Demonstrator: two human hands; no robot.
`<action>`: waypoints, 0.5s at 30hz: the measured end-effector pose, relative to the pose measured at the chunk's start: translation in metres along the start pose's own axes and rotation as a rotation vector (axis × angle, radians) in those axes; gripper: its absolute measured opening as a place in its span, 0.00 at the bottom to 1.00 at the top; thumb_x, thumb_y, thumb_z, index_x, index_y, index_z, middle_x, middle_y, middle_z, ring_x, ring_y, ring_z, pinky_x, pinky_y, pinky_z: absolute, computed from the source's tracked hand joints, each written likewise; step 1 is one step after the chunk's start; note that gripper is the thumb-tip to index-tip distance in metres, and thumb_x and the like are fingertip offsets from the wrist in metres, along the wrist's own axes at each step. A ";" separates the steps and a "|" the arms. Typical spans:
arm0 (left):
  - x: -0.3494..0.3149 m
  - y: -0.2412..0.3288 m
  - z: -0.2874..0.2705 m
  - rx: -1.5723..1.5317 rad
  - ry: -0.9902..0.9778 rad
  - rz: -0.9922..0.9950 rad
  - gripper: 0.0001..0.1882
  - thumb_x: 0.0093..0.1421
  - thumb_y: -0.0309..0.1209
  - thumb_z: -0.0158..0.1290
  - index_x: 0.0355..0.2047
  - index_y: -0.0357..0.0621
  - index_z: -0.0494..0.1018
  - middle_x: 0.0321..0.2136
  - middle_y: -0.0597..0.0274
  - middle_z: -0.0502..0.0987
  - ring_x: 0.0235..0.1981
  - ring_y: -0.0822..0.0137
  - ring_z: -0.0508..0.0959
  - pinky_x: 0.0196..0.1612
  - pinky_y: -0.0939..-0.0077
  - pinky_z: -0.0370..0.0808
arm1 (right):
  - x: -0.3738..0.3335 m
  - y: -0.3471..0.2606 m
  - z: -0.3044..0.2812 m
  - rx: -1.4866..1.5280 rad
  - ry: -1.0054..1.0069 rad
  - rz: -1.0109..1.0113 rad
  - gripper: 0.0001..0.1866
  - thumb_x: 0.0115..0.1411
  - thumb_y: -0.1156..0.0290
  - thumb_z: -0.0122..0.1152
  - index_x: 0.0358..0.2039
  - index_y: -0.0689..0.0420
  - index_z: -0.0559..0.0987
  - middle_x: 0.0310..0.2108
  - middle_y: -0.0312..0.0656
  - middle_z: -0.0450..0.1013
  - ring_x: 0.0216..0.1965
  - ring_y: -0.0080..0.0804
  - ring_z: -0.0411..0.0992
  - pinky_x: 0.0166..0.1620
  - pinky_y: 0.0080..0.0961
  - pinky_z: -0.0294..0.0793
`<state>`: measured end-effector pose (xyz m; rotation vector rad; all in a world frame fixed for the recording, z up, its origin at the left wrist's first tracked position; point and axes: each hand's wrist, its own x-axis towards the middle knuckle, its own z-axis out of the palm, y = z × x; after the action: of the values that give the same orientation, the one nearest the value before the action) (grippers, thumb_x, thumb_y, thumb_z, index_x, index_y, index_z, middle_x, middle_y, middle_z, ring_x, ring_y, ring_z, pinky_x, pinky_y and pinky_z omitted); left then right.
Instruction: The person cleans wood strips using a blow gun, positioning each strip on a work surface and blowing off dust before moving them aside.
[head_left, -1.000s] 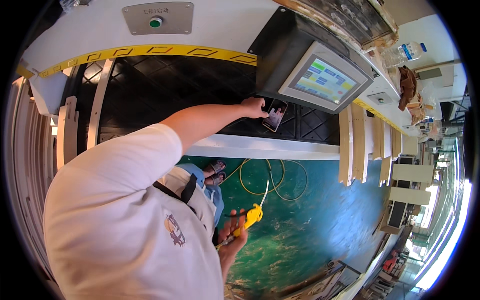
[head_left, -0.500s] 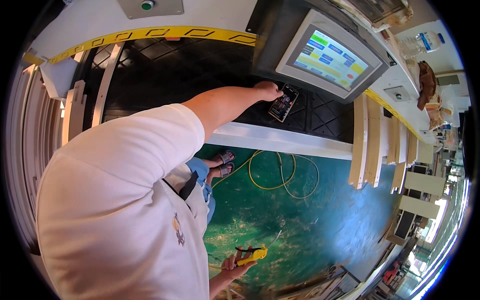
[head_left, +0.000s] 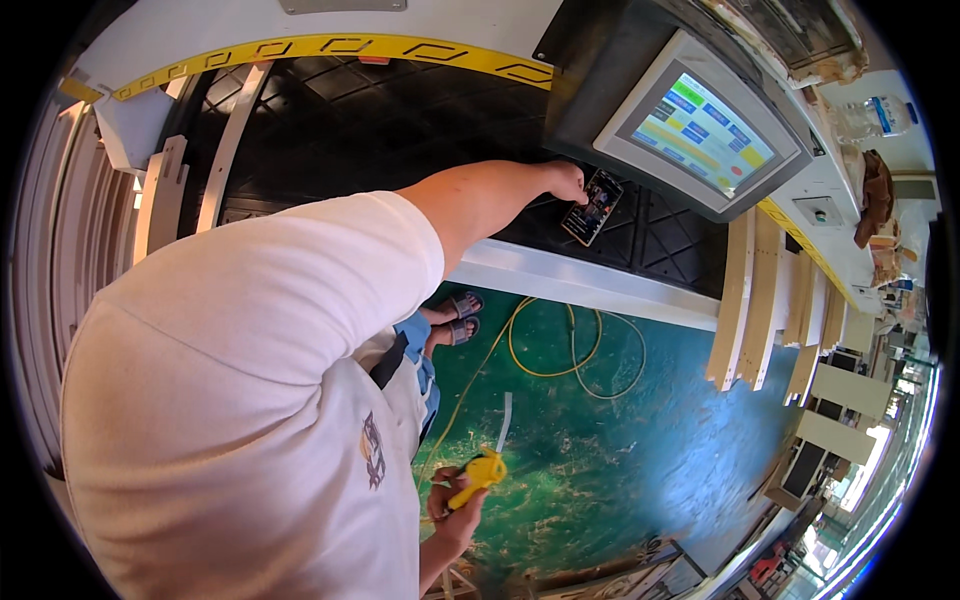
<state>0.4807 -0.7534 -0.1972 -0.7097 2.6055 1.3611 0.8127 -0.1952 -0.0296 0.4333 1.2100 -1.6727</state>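
A dark-screened smartphone [head_left: 593,208] lies on the black ribbed surface in front of the control panel. My left hand [head_left: 568,184] reaches out to it, fingers curled in, with a fingertip at the phone's left edge; nothing shows inside the fingers. Low in the view, my right hand [head_left: 456,508] is wrapped round a yellow air blow gun [head_left: 484,470], held over the green floor. Its thin pale nozzle points upward, away from my body. My right palm is partly hidden by the gun.
A tilted touchscreen panel [head_left: 695,125] overhangs the phone. A white rail [head_left: 590,275] edges the black surface. Pale slotted boards [head_left: 745,300] jut out at right. A yellow air hose [head_left: 545,374] loops on the floor near my sandalled feet [head_left: 465,318]. A plastic bottle [head_left: 875,117] lies upper right.
The blow gun has turned, so its nozzle swings from up-right to nearly straight up. My left hand stays at the phone, and the whole view has shifted slightly.
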 end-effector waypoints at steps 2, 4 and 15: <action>0.001 -0.005 0.000 -0.013 -0.004 -0.004 0.23 0.54 0.51 0.69 0.39 0.46 0.83 0.41 0.53 0.85 0.45 0.57 0.83 0.48 0.63 0.79 | 0.002 0.002 0.013 0.020 -0.010 0.000 0.40 0.67 0.25 0.44 0.47 0.55 0.77 0.44 0.47 0.77 0.11 0.23 0.58 0.13 0.23 0.54; 0.001 -0.007 0.001 -0.010 0.012 0.012 0.23 0.53 0.51 0.70 0.39 0.46 0.83 0.41 0.53 0.85 0.45 0.57 0.83 0.48 0.62 0.79 | 0.005 -0.005 0.028 0.033 -0.009 -0.014 0.38 0.67 0.25 0.44 0.48 0.49 0.77 0.45 0.48 0.77 0.11 0.23 0.58 0.13 0.22 0.54; -0.018 0.012 0.002 0.043 0.007 0.009 0.30 0.49 0.55 0.70 0.42 0.45 0.82 0.43 0.54 0.85 0.47 0.55 0.83 0.49 0.63 0.79 | 0.008 0.021 0.014 -0.114 -0.164 0.103 0.32 0.72 0.36 0.48 0.54 0.54 0.72 0.50 0.45 0.74 0.30 0.32 0.77 0.28 0.22 0.71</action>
<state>0.4909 -0.7394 -0.1836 -0.6983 2.6379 1.3028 0.8307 -0.2117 -0.0396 0.2780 1.1361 -1.5131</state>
